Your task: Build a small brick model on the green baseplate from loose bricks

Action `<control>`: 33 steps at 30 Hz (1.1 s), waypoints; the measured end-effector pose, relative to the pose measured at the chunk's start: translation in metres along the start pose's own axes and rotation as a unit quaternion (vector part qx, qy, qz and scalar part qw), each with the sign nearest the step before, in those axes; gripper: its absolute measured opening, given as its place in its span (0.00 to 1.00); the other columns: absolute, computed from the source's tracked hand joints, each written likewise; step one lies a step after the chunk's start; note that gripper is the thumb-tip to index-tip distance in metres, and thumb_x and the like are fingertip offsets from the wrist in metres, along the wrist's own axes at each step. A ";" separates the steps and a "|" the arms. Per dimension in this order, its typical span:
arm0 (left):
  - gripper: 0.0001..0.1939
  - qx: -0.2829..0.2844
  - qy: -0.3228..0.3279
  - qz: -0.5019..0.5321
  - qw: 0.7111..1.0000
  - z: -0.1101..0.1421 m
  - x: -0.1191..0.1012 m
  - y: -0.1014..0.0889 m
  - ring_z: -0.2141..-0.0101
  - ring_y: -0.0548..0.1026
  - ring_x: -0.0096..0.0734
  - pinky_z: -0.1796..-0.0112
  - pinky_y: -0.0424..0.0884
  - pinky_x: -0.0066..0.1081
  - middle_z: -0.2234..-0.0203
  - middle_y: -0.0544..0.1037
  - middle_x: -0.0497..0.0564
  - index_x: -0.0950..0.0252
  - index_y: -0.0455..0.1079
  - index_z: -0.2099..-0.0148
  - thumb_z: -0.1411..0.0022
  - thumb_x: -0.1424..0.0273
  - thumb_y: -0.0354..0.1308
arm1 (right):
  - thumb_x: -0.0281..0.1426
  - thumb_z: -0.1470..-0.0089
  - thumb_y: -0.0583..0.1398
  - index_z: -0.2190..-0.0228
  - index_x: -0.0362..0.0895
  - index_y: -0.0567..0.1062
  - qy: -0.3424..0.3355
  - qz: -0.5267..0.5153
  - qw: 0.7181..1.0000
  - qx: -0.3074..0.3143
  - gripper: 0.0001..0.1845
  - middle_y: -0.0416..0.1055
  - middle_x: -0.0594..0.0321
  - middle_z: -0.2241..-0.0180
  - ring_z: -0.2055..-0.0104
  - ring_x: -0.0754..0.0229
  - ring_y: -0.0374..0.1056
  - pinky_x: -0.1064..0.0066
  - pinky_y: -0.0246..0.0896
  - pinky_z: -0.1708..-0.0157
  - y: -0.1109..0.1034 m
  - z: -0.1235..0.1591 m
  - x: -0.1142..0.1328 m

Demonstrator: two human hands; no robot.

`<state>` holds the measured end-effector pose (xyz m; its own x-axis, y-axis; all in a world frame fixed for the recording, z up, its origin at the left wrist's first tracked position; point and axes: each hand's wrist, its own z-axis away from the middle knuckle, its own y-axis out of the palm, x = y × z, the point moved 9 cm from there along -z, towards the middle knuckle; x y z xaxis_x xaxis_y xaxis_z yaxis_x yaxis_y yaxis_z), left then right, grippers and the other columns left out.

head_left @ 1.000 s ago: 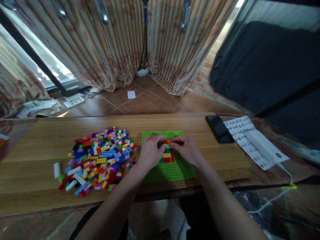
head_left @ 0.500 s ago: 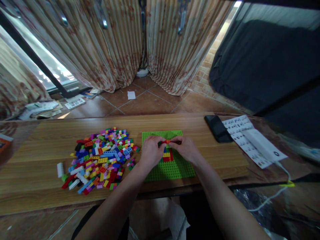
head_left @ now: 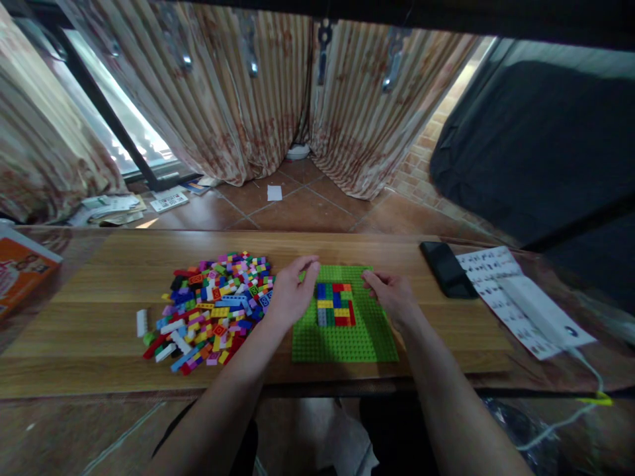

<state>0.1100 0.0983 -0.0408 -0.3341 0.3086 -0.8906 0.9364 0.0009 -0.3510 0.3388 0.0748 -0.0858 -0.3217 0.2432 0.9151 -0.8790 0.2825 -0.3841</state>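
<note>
My left hand (head_left: pixel 294 292) hovers at the left edge of the green baseplate (head_left: pixel 342 348), its thumb and fingers apart and nothing between them. Over the plate's right edge is my right hand (head_left: pixel 394 297), fingers loosely bent, with no brick visible in it. Between the two hands, a block of joined bricks (head_left: pixel 339 312) in blue, green, red, orange, yellow and grey sits on the plate. Neither hand touches this block. To the left of my left forearm lies a large pile of loose bricks (head_left: pixel 218 314) in many colours, partly covered by that arm.
A black phone (head_left: pixel 448 270) lies at the table's right end beside a printed sheet (head_left: pixel 526 301) with a white device and cable on it. One white brick (head_left: pixel 142 322) lies left of the pile. An orange box (head_left: pixel 24 271) is at the far left.
Both hands have let go of the red and orange bricks at the block's back edge and moved apart, uncovering the whole block. The view has shifted left.
</note>
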 end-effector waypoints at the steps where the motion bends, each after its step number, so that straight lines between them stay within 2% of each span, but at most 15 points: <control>1: 0.13 -0.014 0.000 0.010 1.000 -0.002 0.002 -0.008 0.59 0.78 0.35 0.55 0.72 0.33 0.60 0.81 0.53 0.64 0.75 0.55 0.36 0.65 0.53 | 0.46 0.54 0.60 0.77 0.40 0.76 -0.020 0.006 1.000 -0.016 0.20 0.71 0.63 0.81 0.80 0.64 0.61 0.72 0.54 0.79 -0.002 0.001 0.005; 4: 0.13 -0.056 -0.002 0.033 0.998 -0.005 0.010 -0.033 0.62 0.78 0.33 0.58 0.72 0.31 0.62 0.82 0.53 0.65 0.75 0.56 0.36 0.64 0.54 | 0.44 0.49 0.58 0.75 0.40 0.78 -0.095 0.044 0.994 -0.043 0.19 0.72 0.62 0.79 0.77 0.62 0.64 0.70 0.56 0.76 0.000 0.009 0.023; 8: 0.13 -0.137 -0.021 0.028 0.990 -0.010 0.021 -0.073 0.64 0.78 0.32 0.60 0.71 0.30 0.67 0.81 0.52 0.66 0.76 0.59 0.37 0.64 0.53 | 0.42 0.44 0.56 0.71 0.42 0.79 -0.183 0.090 0.978 -0.050 0.18 0.75 0.60 0.75 0.72 0.59 0.69 0.68 0.61 0.70 0.012 0.032 0.053; 10: 0.14 -0.176 -0.044 0.044 0.982 -0.012 0.029 -0.091 0.66 0.77 0.31 0.62 0.71 0.29 0.69 0.81 0.51 0.66 0.76 0.61 0.37 0.62 0.53 | 0.41 0.42 0.56 0.71 0.43 0.78 -0.229 0.110 0.967 -0.034 0.17 0.76 0.60 0.73 0.70 0.58 0.70 0.68 0.62 0.67 0.025 0.047 0.068; 13: 0.15 -0.220 -0.068 0.094 0.968 -0.012 0.040 -0.109 0.67 0.78 0.31 0.63 0.72 0.28 0.72 0.80 0.51 0.66 0.76 0.63 0.39 0.61 0.55 | 0.39 0.41 0.56 0.68 0.44 0.78 -0.292 0.122 0.948 0.026 0.14 0.76 0.61 0.69 0.67 0.59 0.71 0.68 0.63 0.65 0.050 0.069 0.084; 16: 0.14 -0.231 -0.073 0.130 0.962 -0.011 0.046 -0.115 0.68 0.78 0.30 0.63 0.72 0.28 0.73 0.80 0.50 0.66 0.76 0.63 0.40 0.61 0.56 | 0.35 0.40 0.56 0.67 0.45 0.78 -0.336 0.146 0.926 0.087 0.12 0.76 0.61 0.68 0.67 0.60 0.71 0.69 0.62 0.65 0.077 0.087 0.091; 20: 0.14 -0.224 -0.065 0.128 0.964 -0.008 0.047 -0.119 0.67 0.78 0.29 0.63 0.73 0.27 0.72 0.80 0.49 0.67 0.76 0.62 0.40 0.61 0.56 | 0.32 0.39 0.55 0.66 0.47 0.77 -0.348 0.178 0.912 0.124 0.10 0.75 0.62 0.69 0.67 0.61 0.70 0.70 0.63 0.65 0.104 0.098 0.090; 25: 0.11 -0.212 -0.078 0.100 0.969 -0.004 0.043 -0.120 0.68 0.78 0.29 0.64 0.73 0.27 0.72 0.80 0.49 0.66 0.76 0.63 0.40 0.65 0.56 | 0.31 0.39 0.55 0.61 0.48 0.77 -0.365 0.193 0.894 0.175 0.10 0.75 0.60 0.62 0.60 0.59 0.70 0.68 0.64 0.59 0.135 0.108 0.090; 29: 0.10 -0.190 -0.082 0.097 0.974 -0.003 0.040 -0.118 0.67 0.79 0.29 0.64 0.73 0.27 0.71 0.81 0.48 0.66 0.76 0.61 0.41 0.69 0.56 | 0.32 0.39 0.55 0.60 0.47 0.76 -0.369 0.218 0.883 0.193 0.10 0.74 0.58 0.59 0.57 0.56 0.69 0.67 0.63 0.57 0.154 0.113 0.089; 33: 0.10 -0.175 -0.089 0.089 0.976 -0.002 0.038 -0.117 0.67 0.79 0.30 0.63 0.74 0.28 0.70 0.81 0.49 0.66 0.76 0.61 0.42 0.70 0.56 | 0.32 0.40 0.56 0.59 0.46 0.76 -0.351 0.248 0.884 0.186 0.10 0.74 0.58 0.61 0.57 0.55 0.69 0.66 0.63 0.57 0.166 0.111 0.087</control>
<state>-0.0119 0.1113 -0.0330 -0.1459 0.1629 -0.9758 0.9504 0.2968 -0.0926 0.1259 0.0402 -0.0569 -0.7247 -0.4201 0.5462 -0.5814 -0.0529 -0.8119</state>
